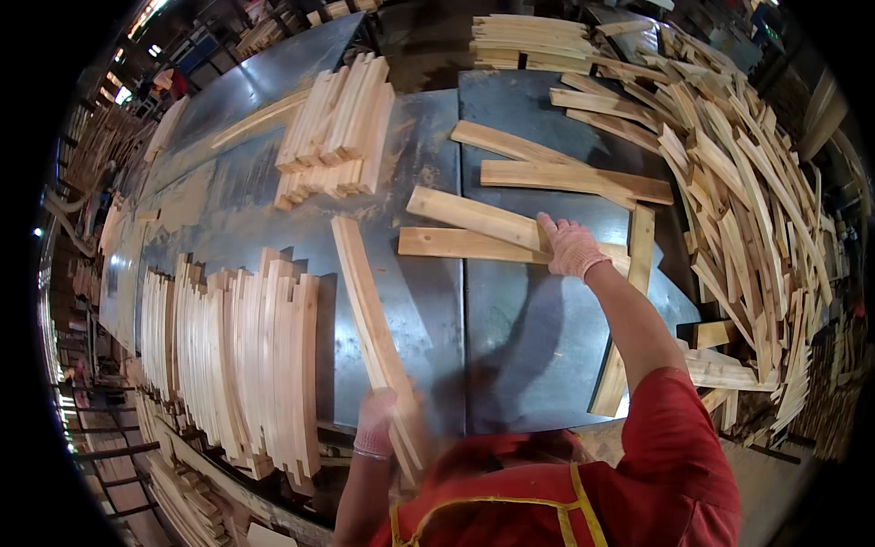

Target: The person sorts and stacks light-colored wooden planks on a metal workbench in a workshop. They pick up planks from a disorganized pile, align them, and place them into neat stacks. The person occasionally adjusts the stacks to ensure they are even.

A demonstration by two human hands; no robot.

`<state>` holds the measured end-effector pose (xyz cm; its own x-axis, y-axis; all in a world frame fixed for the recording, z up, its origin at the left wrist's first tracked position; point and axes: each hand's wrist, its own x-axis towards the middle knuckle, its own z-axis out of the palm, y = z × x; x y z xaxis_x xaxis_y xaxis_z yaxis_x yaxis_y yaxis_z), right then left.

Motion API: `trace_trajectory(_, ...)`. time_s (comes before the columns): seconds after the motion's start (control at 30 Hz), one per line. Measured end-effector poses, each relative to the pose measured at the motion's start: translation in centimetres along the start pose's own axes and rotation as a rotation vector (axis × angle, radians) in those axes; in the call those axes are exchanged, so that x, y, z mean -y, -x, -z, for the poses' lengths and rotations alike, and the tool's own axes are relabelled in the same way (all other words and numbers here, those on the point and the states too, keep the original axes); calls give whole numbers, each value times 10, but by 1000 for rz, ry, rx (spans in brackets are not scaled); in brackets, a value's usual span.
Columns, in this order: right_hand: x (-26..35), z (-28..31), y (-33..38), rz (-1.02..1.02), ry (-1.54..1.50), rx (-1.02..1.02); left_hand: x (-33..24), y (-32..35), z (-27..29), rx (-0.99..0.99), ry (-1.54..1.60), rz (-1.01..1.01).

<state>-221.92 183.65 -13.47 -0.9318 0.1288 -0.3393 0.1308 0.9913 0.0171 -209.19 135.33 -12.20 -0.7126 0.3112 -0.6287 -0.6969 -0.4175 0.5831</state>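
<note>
My left hand (pixel 374 425), in a pale pink knitted glove and slightly blurred, is closed round the near part of a long wooden strip (pixel 362 305). That strip slants away from me above the metal tabletop, its near end close to my body. My right hand (pixel 575 250), gloved alike, reaches far out to the right. Its fingers close over the right part of a wooden board (pixel 476 217). Another board (pixel 474 244) lies partly under that one, and the hand covers where they cross. Just right of the hand, a longer board (pixel 640 260) points toward me.
A stack of strips (pixel 337 123) stands at the back left of the metal table (pixel 419 319). Several strips in a row (pixel 241 356) lie at the near left. Loose boards (pixel 574 180) lie beyond my right hand. A large tangled pile of strips (pixel 738 191) rises on the right.
</note>
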Motion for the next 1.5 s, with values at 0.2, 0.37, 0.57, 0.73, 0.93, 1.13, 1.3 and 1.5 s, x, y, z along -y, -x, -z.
trace_trajectory(0.2,151,-9,91,183,-1323,233,-25,11,36,47,-37,8)
trace_trajectory(0.37,292,-33,141,275,-726,507,-36,-8,35,-87,-963,-203)
trace_trajectory(0.57,318,-95,148,-176,-1793,602,-51,7,7,-378,-1529,-89)
trace_trajectory(0.73,378,-36,189,-172,-2316,658,-62,22,116,86,-234,-181)
trace_trajectory(0.93,388,-89,172,156,-1559,728,-85,31,45,-530,-1693,-178)
trace_trajectory(1.13,208,-77,166,52,-1113,-297,-31,15,145,-649,-1993,-1000)
trace_trajectory(1.3,-32,-46,185,-499,-409,-487,-34,24,100,-948,-2193,-386)
trace_trajectory(1.5,-24,-82,169,-435,-609,-173,40,-35,-73,-199,-2033,-731)
